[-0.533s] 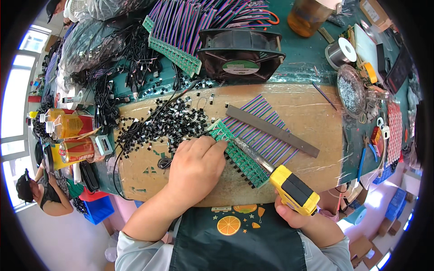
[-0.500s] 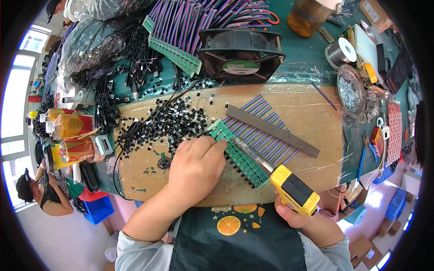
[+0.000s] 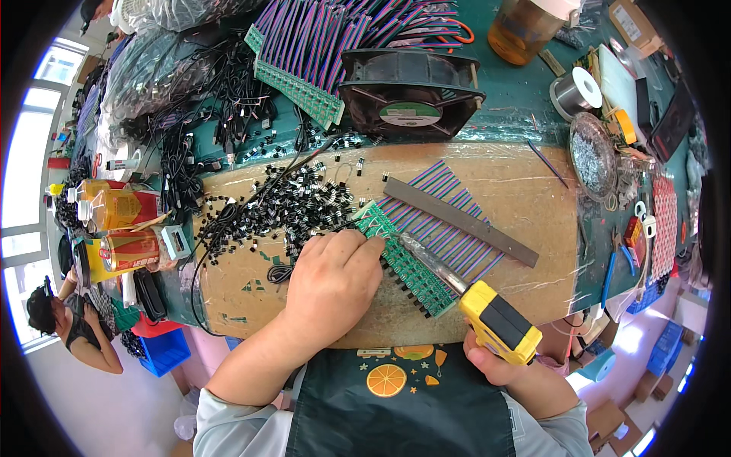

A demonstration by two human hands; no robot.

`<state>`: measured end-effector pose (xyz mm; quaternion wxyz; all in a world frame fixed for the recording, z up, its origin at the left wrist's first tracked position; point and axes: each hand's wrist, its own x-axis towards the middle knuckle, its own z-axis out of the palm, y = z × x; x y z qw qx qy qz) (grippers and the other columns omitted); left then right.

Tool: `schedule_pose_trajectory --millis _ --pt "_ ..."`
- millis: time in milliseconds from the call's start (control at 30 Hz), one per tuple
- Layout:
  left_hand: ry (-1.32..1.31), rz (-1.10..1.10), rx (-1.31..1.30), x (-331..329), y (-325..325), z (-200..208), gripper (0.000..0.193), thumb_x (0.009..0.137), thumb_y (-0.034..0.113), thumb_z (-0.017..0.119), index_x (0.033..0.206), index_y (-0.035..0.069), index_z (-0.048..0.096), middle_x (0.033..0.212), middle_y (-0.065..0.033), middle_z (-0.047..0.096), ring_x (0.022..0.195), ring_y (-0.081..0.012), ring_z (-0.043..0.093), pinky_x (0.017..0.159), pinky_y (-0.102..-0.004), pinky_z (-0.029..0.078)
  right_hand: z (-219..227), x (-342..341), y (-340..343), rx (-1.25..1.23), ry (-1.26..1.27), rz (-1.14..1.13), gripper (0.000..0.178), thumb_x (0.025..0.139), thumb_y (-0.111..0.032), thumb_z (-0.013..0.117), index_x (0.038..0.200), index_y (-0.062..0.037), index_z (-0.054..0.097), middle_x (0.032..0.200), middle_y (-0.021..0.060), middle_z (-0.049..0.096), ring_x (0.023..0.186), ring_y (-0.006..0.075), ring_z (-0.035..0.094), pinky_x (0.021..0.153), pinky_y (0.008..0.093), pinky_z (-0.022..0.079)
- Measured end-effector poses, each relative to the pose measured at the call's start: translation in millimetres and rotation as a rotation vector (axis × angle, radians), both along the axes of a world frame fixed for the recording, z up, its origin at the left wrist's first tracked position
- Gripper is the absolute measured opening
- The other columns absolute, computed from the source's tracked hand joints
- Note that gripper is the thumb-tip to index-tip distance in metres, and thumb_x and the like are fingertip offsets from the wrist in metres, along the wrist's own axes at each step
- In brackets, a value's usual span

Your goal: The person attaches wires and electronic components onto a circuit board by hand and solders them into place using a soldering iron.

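The right hand's (image 3: 495, 367) fingers curl round a yellow tool (image 3: 499, 324). The left hand (image 3: 335, 286) bends its fingers by the green board (image 3: 417, 273) on the desk (image 3: 510, 126); I can't tell their grip. Beyond, a round dish (image 3: 600, 189) has silvery bits (image 3: 591, 156); farther, a tub (image 3: 558, 9) has brown liquid (image 3: 519, 46).

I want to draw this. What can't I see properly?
All in the head view:
Left hand: some fingertips, under itself.
Right hand: most fingers, behind the yellow tool.
Tip: too small to tell if it touches the board.
Jug: top, cut off by upper edge.
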<state>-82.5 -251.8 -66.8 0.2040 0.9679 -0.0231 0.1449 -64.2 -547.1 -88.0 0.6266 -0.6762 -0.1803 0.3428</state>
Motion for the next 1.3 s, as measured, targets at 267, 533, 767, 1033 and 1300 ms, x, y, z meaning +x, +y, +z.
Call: schedule_pose_trajectory --millis 267,533,767,1033,1300 --pt "-0.010 0.000 -0.001 0.3 0.2 0.3 0.024 0.074 0.003 0.073 0.098 0.007 0.072 0.088 -0.0047 0.064 0.076 -0.0234 0.064 0.069 -0.0351 0.052 0.6 -2.4 0.5 -0.019 0.027 -0.034 0.018 0.083 -0.012 0.074 0.094 -0.0032 0.062 0.076 0.0068 0.060 0.064 0.0216 0.058 0.057 0.0325 0.047" --pt "-0.019 -0.014 -0.010 -0.3 0.4 -2.6 0.025 0.074 0.003 0.071 0.098 0.005 0.070 0.087 -0.0056 0.062 0.076 -0.0235 0.063 0.070 -0.0354 0.050 2.8 -1.6 -0.8 -0.015 0.020 -0.041 0.020 0.082 -0.010 0.074 0.097 -0.0018 0.063 0.077 0.0072 0.060 0.065 0.0207 0.059 0.058 0.0319 0.048" --pt "0.040 0.011 -0.086 2.0 -0.5 4.4 0.021 0.076 0.000 0.071 0.096 0.005 0.071 0.086 -0.0085 0.066 0.076 -0.0268 0.066 0.069 -0.0370 0.053 4.6 -1.9 -2.8 -0.030 0.033 -0.071 0.020 0.081 -0.009 0.075 0.096 -0.0023 0.064 0.076 0.0070 0.061 0.064 0.0208 0.060 0.059 0.0319 0.048" --pt "0.074 -0.006 -0.186 2.5 -0.5 6.4 0.019 0.078 -0.001 0.070 0.096 0.003 0.071 0.087 -0.0108 0.068 0.077 -0.0291 0.067 0.068 -0.0376 0.055 6.0 0.4 -7.2 -0.096 -0.076 0.043 0.014 0.081 -0.010 0.074 0.084 -0.0060 0.060 0.073 0.0073 0.059 0.061 0.0235 0.058 0.055 0.0341 0.046" --pt "0.067 -0.022 -0.162 3.3 -1.4 6.5 0.020 0.077 -0.002 0.070 0.096 0.003 0.071 0.088 -0.0105 0.068 0.077 -0.0287 0.067 0.068 -0.0374 0.055 4.3 -1.5 -2.9 0.034 -0.030 -0.012 0.015 0.082 -0.006 0.074 0.088 -0.0038 0.060 0.077 0.0078 0.060 0.062 0.0214 0.058 0.055 0.0324 0.045"
